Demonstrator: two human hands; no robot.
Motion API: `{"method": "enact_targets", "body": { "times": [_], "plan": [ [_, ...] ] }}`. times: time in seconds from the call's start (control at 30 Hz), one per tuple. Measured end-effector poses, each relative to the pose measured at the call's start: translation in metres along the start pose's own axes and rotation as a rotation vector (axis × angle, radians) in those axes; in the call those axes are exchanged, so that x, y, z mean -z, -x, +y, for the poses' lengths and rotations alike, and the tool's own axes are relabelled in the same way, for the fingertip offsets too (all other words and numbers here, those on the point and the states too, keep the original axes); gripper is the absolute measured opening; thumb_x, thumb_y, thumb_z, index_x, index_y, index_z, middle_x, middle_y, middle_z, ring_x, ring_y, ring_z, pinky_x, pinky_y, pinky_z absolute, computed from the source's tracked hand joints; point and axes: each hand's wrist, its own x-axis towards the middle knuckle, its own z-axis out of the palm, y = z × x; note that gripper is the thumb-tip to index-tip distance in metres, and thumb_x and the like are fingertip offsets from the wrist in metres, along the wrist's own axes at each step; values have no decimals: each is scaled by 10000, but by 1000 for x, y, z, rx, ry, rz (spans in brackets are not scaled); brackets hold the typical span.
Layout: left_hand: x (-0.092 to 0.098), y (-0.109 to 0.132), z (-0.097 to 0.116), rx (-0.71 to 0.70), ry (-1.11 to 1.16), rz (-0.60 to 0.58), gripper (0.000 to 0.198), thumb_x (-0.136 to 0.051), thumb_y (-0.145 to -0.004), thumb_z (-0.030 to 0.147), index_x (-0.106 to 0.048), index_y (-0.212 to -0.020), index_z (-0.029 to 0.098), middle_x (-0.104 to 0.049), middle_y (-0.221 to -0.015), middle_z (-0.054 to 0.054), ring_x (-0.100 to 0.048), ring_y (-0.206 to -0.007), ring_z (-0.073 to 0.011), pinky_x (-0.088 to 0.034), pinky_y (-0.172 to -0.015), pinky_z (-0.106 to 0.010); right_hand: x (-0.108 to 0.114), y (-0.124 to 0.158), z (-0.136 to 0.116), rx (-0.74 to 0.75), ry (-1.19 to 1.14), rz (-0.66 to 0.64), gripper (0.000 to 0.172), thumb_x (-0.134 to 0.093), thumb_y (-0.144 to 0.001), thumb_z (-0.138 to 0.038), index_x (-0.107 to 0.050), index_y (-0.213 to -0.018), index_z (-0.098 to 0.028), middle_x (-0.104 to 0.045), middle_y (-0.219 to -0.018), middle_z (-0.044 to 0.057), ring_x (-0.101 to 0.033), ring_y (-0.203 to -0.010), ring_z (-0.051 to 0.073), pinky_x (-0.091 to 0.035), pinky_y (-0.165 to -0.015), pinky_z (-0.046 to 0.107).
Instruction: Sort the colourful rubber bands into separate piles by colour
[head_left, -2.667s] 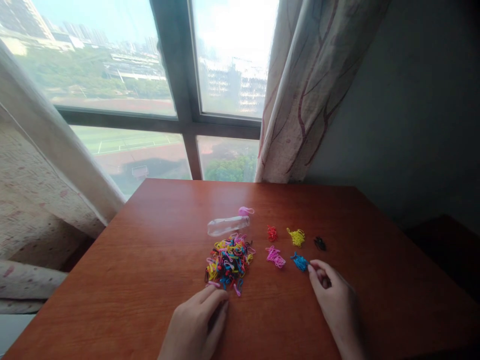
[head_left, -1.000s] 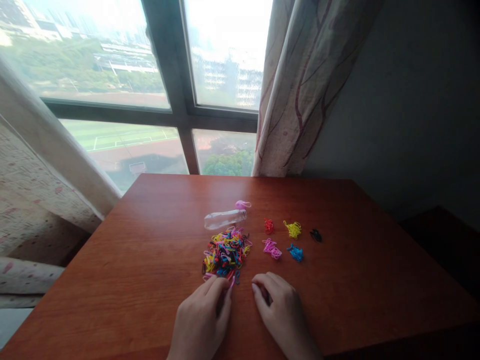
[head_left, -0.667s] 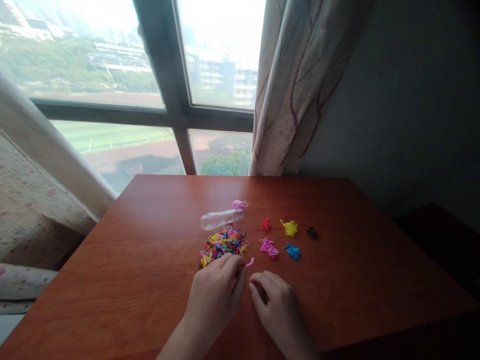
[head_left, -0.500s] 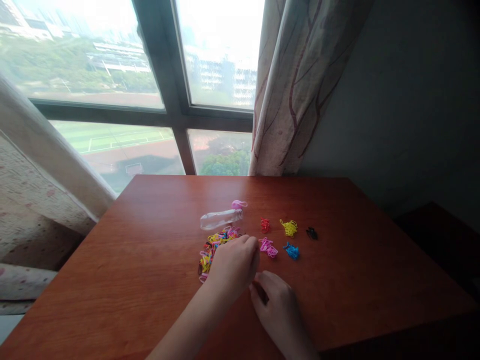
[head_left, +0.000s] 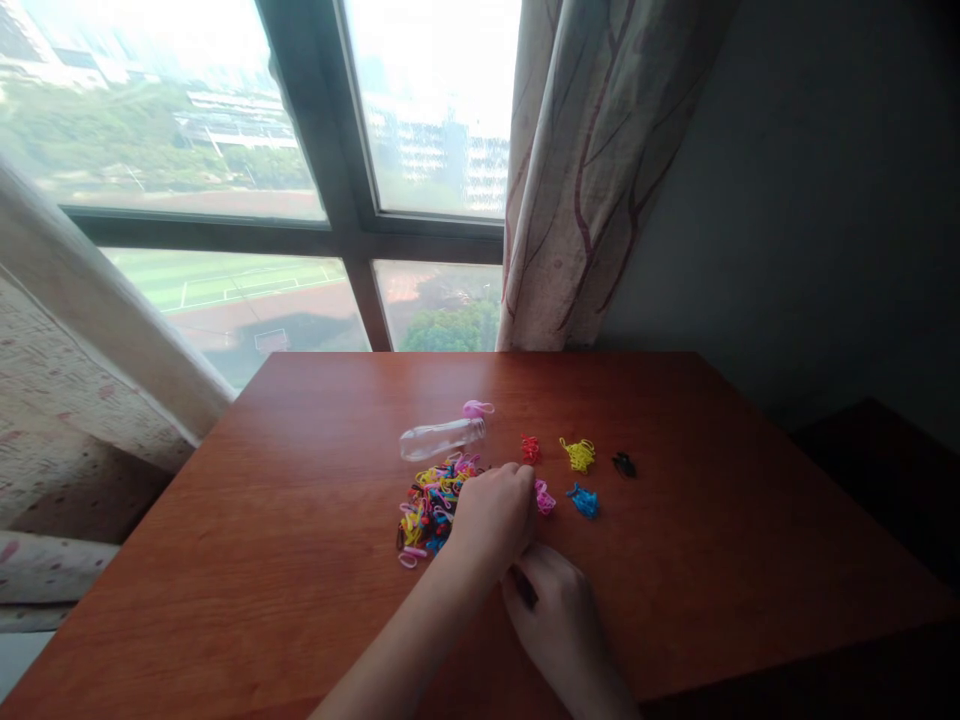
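My left hand [head_left: 496, 515] is closed, its fingers turned down between a mixed pile of coloured rubber bands [head_left: 429, 500] and a small pink heap of bands [head_left: 545, 497]. Its fingertips are hidden behind the back of the hand, so anything in them cannot be seen. Just below and to the right, my right hand [head_left: 559, 610] rests low over the table, fingers curled and tips meeting under the left hand. What it pinches, if anything, does not show. Single-colour heaps lie beyond: red bands [head_left: 530, 449], yellow bands [head_left: 578, 455], black bands [head_left: 623, 464] and blue bands [head_left: 583, 501].
A clear plastic container [head_left: 442, 438] lies on its side behind the mixed pile, with a pink looped cap [head_left: 478, 409] by its mouth. The brown wooden table [head_left: 247, 560] reaches to a window flanked by a patterned curtain [head_left: 577, 180].
My left hand has shifted a little to the right, away from the mixed pile and partly over the pink heap. My right hand stays nearly in place, its fingertips now tucked behind the left.
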Motion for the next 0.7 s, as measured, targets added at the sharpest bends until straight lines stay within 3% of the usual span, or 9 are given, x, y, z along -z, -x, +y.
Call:
{"method": "enact_targets", "body": {
  "times": [0.2,0.3,0.5,0.6,0.7],
  "plan": [
    [5,15,-5,12,15,38,172,-477,-934,213,-627,-853,191,-709,-863,-68,-701,-783,-226,-470,-635,-286,1,-1,-2,-31,-14,-13,185,-487,-826,-68,-568,-741,-211,-631,-735,13,-590,-685,168,-322,-618,260],
    [7,39,-16,28,41,84,204,-447,-958,230,-621,-854,210,-702,-856,-39,-692,-766,-195,-459,-632,-263,4,-3,-6,-34,-27,-31,178,-506,-850,-82,-561,-743,-213,-610,-726,-1,-578,-682,158,-316,-618,260],
    [-9,103,-55,1,198,342,176,-474,-947,237,-637,-881,233,-699,-779,-5,-665,-653,-146,-454,-569,-224,8,-5,-11,-42,-33,-59,158,-527,-891,-107,-607,-827,-228,-616,-751,-12,-576,-695,158,-345,-646,265],
    [-18,126,-68,-14,257,377,165,-485,-938,225,-644,-896,237,-718,-813,-10,-680,-669,-143,-495,-608,-211,9,-5,-12,-42,-22,-50,160,-540,-884,-100,-610,-824,-230,-615,-741,-19,-580,-681,151,-353,-640,261],
    [-22,134,-73,-11,303,359,165,-489,-935,214,-651,-923,247,-731,-866,-14,-702,-737,-152,-522,-664,-209,9,-6,-14,-31,14,-44,156,-555,-874,-97,-607,-819,-234,-619,-735,-24,-588,-679,150,-355,-638,261]
  ]
}}
